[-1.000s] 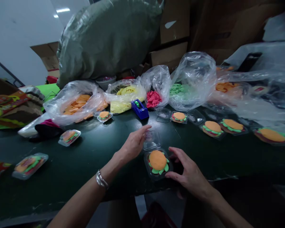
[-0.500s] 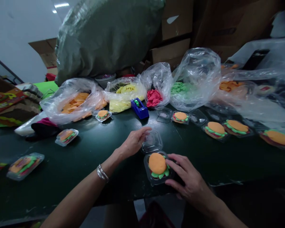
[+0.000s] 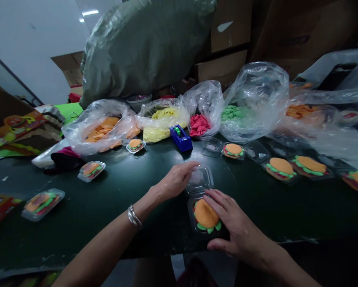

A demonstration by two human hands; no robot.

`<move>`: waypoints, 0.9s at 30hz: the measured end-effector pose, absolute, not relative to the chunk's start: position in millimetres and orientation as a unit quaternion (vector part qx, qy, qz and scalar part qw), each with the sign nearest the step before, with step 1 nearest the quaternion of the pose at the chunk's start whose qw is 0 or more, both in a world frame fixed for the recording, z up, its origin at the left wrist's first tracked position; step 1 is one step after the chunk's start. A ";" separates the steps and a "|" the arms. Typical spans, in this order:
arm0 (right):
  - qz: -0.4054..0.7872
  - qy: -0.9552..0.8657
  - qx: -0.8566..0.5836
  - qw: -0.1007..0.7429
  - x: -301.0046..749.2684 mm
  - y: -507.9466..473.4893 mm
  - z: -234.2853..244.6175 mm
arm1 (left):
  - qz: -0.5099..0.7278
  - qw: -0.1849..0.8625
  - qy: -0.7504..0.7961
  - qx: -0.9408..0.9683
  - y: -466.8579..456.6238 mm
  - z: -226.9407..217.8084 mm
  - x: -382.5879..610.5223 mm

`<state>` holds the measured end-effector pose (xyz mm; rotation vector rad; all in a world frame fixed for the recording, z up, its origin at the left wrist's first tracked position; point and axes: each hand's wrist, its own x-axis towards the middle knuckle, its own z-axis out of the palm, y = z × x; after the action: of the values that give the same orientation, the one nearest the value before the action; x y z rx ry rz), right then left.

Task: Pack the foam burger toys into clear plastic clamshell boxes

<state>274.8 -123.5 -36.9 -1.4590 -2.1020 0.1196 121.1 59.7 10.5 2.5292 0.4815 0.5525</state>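
A clear plastic clamshell box lies open near the front edge of the dark table, with a toy burger of orange bun and green lettuce in its lower half. My right hand rests on the burger and the box's right side, fingers spread and curved. My left hand, with a silver bracelet on its wrist, touches the raised clear lid with its fingertips.
Plastic bags of orange, yellow, red and green pieces line the back. A blue tape dispenser stands before them. Filled boxes lie left and right. A big grey sack and cartons stand behind.
My right hand has slid from the box's right side onto the burger. My left hand stays at the lid. The view has shifted slightly.
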 end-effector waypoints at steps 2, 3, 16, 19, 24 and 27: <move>0.052 -0.748 -0.574 0.329 270.8 -127.2 -39.7 | 0.201 0.254 0.172 0.931 58.0 10.8 120.5; 0.054 -0.729 -0.587 0.348 268.8 -128.5 -41.4 | 0.201 0.255 0.168 0.931 57.3 11.2 120.7; 0.072 -0.679 -0.607 0.406 263.5 -128.8 -48.3 | 0.245 0.286 0.165 0.911 29.7 24.3 118.9; 0.106 -0.602 -0.656 0.444 258.4 -126.1 -51.5 | 0.291 0.289 0.174 0.895 3.6 16.9 110.9; 0.127 -0.578 -0.679 0.434 256.1 -124.8 -55.2 | 0.343 0.226 0.131 0.902 -41.5 -16.4 98.3; 0.154 -0.659 -0.632 0.376 267.8 -128.1 -46.7 | 0.300 0.196 0.087 0.930 -51.1 -28.4 90.2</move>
<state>267.8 -128.1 -46.7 -1.6175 -1.6864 0.3935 90.2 -51.1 -28.4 2.6050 0.2434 0.8394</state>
